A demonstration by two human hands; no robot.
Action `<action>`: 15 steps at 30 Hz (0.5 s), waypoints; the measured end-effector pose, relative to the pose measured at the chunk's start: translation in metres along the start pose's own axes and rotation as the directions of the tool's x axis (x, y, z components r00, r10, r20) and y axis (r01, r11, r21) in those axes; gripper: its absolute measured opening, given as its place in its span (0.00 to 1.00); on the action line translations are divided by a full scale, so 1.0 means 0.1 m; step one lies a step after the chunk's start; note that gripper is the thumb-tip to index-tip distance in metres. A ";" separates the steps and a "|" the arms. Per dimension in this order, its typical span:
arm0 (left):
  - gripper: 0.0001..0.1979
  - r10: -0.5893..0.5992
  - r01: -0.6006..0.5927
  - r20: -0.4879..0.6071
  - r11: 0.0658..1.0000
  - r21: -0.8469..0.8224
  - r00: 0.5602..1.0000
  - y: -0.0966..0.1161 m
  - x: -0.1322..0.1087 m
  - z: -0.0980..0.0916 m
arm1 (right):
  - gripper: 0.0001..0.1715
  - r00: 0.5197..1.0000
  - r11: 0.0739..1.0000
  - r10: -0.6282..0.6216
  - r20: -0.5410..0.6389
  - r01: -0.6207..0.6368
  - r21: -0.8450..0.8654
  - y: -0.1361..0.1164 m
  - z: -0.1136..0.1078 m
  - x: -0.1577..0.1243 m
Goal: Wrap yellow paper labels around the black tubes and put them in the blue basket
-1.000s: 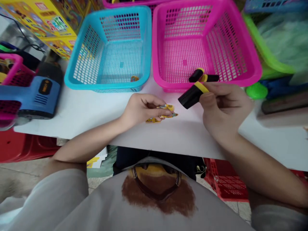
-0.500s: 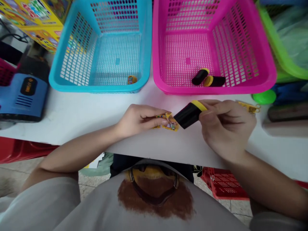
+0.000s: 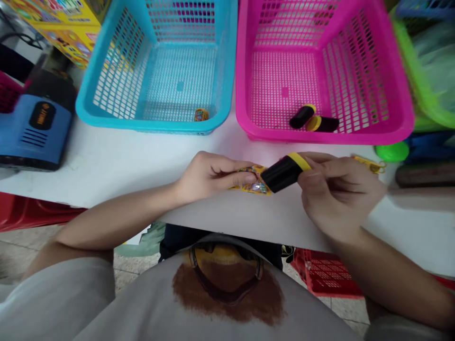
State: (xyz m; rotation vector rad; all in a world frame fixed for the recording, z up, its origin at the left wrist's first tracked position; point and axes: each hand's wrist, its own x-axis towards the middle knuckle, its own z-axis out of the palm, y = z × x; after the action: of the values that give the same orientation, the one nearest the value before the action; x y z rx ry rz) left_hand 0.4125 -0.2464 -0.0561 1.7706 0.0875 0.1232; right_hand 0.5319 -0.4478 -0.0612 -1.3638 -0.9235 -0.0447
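Pretty basic setup here: a white table (image 3: 88,184) sits over a speckled tile floor (image 3: 21,251), with a red plastic crate (image 3: 327,274) shoved under the right side and something red (image 3: 31,213) poking out on the left. Printed yellow boxes (image 3: 67,28) and a blue power tool (image 3: 37,128) are over on the left, a lime-green basket (image 3: 414,80) on the right. Lighting's soft and even.

Pale grey short-sleeved T-shirt (image 3: 135,308) at 6 o'clock, brown-and-yellow chest print (image 3: 227,289) with dark outline, left sleeve (image 3: 57,298) at 7 o'clock, right sleeve (image 3: 401,334) at 5 o'clock, dark trousers (image 3: 220,248), left hand (image 3: 209,177) and right hand (image 3: 337,199) bare.
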 end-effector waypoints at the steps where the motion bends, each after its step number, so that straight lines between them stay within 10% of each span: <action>1: 0.21 0.017 -0.017 0.006 1.000 0.000 1.000 0.00 0.00 0.00 | 0.03 1.000 1.000 0.011 -0.009 -0.011 0.002 0.01 0.02 0.01; 10: 0.24 0.085 -0.115 -0.218 0.985 -0.128 0.972 -0.01 -0.04 0.14 | 0.07 1.000 0.998 0.016 -0.018 -0.017 -0.058 0.02 0.14 -0.05; 15: 0.18 0.431 -0.406 -0.200 0.901 0.154 0.880 0.01 -0.03 0.06 | 0.05 0.992 0.992 -0.123 -0.031 0.122 -0.022 0.00 0.20 -0.16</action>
State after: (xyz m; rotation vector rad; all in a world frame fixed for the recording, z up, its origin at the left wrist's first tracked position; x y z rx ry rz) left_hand 0.4100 -0.2528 -0.0560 1.8545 -0.1292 0.6515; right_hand 0.5104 -0.4386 -0.0722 -1.3198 -0.9814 -0.1695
